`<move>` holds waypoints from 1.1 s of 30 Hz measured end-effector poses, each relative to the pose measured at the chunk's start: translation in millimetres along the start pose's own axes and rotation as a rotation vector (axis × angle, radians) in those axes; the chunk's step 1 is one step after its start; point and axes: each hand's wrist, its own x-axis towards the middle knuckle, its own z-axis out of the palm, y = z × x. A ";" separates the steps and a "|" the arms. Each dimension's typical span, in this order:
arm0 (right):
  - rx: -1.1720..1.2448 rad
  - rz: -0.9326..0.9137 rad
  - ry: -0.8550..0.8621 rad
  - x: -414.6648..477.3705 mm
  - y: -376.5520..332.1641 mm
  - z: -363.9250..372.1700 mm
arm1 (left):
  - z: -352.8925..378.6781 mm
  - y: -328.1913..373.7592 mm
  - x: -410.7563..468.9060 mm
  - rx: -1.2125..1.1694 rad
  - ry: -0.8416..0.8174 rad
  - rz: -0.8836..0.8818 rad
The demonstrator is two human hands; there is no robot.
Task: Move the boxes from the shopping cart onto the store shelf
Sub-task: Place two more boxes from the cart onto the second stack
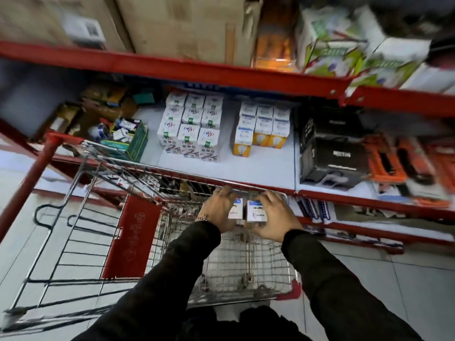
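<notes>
My left hand (219, 209) and my right hand (275, 217) each grip a small white bulb box over the far end of the wire shopping cart (172, 267). The left box (235, 210) shows between thumb and fingers; the right box (257, 212) has blue print on it. Both are held side by side, just below the front edge of the white store shelf (246, 166). Two stacks of similar boxes stand on that shelf: a white and purple stack (192, 124) and a white and yellow stack (261, 126).
Black boxes (332, 153) and orange packs (394, 161) fill the shelf's right part. A green carton of loose items (128, 139) sits at its left. A red upper shelf rail (172, 67) carries cardboard cartons overhead. The cart's red flap (133, 232) stands at left.
</notes>
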 end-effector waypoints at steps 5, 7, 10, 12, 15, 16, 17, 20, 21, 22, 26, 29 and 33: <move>-0.039 -0.021 0.169 12.4 30.7 -52.5 | -36.5 28.7 33.9 0.073 0.159 0.068; -0.042 -0.011 0.202 21.0 43.6 -69.7 | -44.4 37.0 52.8 0.111 0.198 0.088; -0.040 0.016 0.189 41.4 60.1 -87.6 | -53.2 47.5 86.9 0.184 0.220 0.107; -0.058 0.049 0.159 61.6 71.2 -94.7 | -55.3 51.9 114.0 0.241 0.208 0.099; -0.055 0.098 0.121 94.1 85.0 -95.9 | -50.9 54.4 152.9 0.285 0.176 0.060; -0.058 0.101 0.113 104.8 89.3 -94.4 | -47.6 54.8 164.6 0.292 0.167 0.044; -0.071 0.102 0.106 114.9 92.4 -92.5 | -44.0 55.0 175.0 0.299 0.158 0.029; -0.092 0.113 0.071 137.7 98.1 -84.5 | -31.1 52.6 197.3 0.347 0.143 -0.001; -0.087 0.125 0.057 142.9 99.1 -82.6 | -26.8 51.2 202.1 0.363 0.136 -0.006; -0.084 0.135 0.044 147.3 100.9 -79.6 | -22.9 49.3 205.7 0.374 0.133 -0.008; -0.058 0.124 0.041 153.2 104.4 -69.8 | -12.0 41.3 211.3 0.353 0.138 0.001; 0.049 0.125 0.082 150.6 107.2 -65.3 | -5.1 35.7 210.4 0.293 0.132 0.013; 0.330 0.251 0.261 139.4 98.9 -58.4 | 4.3 38.9 192.7 -0.065 0.459 -0.033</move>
